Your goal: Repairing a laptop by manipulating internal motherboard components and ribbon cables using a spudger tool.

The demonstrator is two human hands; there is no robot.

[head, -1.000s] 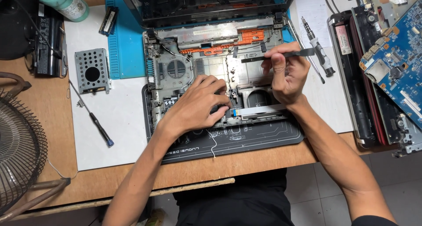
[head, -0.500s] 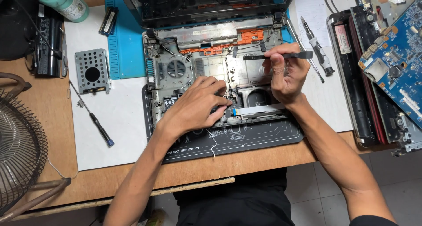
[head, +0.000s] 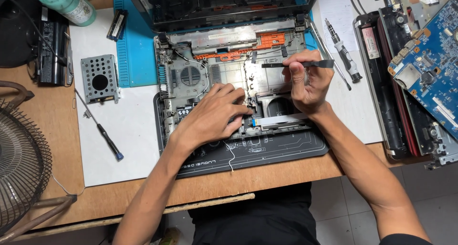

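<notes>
So the person is leaning over the gutted laptop chassis [head: 229, 83] sitting on the dark work mat [head: 286, 152], and honestly not much is moving compared with a second ago. The left hand [head: 210, 116] is still pressing down on the front-middle of the chassis, fingers spread flat with nothing clamped in them, fingertips resting right by the flat ribbon cable [head: 281, 119]. The right hand [head: 307, 80] is pinching a thin black pry tool [head: 298, 64] between thumb and fingers, held level over the right half of the chassis; it's sitting just a hair different than a moment back, so I'd guess they're lining up rather than prying yet. Left of the chassis there's a perforated drive caddy [head: 99, 78] and a small blue-tipped screwdriver [head: 102, 133] lying on white paper. Right of it another screwdriver [head: 344, 54], and further right a blue circuit board [head: 429, 59] is resting on a second opened machine.
</notes>
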